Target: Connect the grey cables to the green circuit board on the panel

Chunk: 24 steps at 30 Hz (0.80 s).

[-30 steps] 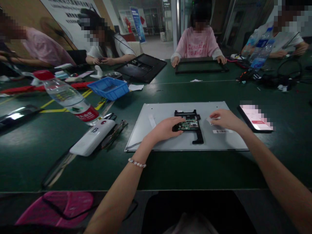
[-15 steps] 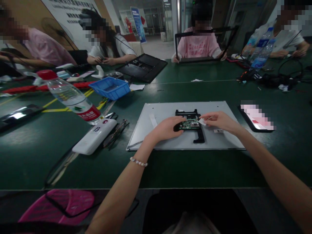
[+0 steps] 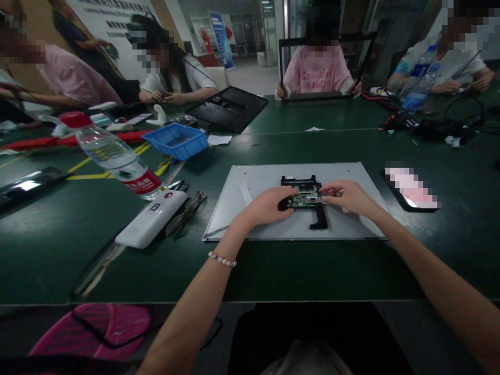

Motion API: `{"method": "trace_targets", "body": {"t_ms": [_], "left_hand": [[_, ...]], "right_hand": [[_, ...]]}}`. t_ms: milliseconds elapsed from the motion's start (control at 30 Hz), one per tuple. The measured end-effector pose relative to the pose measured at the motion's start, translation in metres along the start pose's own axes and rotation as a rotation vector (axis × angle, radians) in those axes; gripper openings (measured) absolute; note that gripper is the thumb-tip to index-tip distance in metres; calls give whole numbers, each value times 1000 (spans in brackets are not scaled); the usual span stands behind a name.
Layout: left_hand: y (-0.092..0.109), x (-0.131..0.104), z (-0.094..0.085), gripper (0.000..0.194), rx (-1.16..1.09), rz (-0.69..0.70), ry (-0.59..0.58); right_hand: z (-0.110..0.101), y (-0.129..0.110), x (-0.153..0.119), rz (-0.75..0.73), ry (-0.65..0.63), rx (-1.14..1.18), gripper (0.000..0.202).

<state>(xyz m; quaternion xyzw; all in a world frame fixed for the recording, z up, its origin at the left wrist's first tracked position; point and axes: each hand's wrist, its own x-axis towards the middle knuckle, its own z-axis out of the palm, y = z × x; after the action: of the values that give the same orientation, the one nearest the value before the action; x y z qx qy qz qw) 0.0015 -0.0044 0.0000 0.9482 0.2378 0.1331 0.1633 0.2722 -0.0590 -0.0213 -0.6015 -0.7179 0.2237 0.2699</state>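
A grey-white flat panel (image 3: pixel 269 229) lies on the green table. On it is a black plastic bracket (image 3: pixel 320 217) with a green circuit board (image 3: pixel 304 200) set across it. My left hand (image 3: pixel 267 204) grips the board's left end, thumb at the near edge and fingers at the far edge. Close against the board's right edge, my right hand (image 3: pixel 346 195) has its thumb and fingers pinched together; what lies between them is hidden. A pale strip (image 3: pixel 245 192) is stuck to the panel left of the bracket.
A phone (image 3: pixel 414 190) lies right of the panel. To the left are a white power bank (image 3: pixel 154 219), eyeglasses (image 3: pixel 185 213), a tilted water bottle (image 3: pixel 117 156) and a blue tray (image 3: pixel 177 140). Across the table a person holds up a black frame (image 3: pixel 320 96).
My right hand has shifted slightly left against the board's edge, and the small white piece seen at its fingertips no longer shows. My left hand stays put.
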Motion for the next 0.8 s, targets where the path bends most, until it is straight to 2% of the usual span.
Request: {"method": "trace_targets", "body": {"t_ms": [267, 400, 500, 567, 633, 667, 733, 800], "left_hand": [[2, 0, -1, 52, 8, 10, -13], [2, 0, -10, 52, 6, 1, 16], [-11, -4, -21, 44, 35, -146, 211], [-28, -10, -27, 37, 93, -309, 382], [-49, -19, -30, 36, 159, -472, 465], [-59, -24, -31, 37, 174, -567, 480], [-77, -34, -31, 42, 130, -716, 427], [-88, -40, -31, 44, 68, -752, 365]], "right_hand": [[-3, -9, -3, 15, 85, 75, 24], [-4, -15, -4, -13, 139, 80, 22], [-4, -18, -5, -39, 169, 94, 23], [-4, -18, -5, -57, 189, 88, 23], [-4, -18, -5, -78, 211, 71, 23], [-4, -18, -5, -88, 215, 62, 23], [-3, -17, -5, -104, 215, 50, 22], [-1, -16, -6, -120, 202, 49, 22]]}}
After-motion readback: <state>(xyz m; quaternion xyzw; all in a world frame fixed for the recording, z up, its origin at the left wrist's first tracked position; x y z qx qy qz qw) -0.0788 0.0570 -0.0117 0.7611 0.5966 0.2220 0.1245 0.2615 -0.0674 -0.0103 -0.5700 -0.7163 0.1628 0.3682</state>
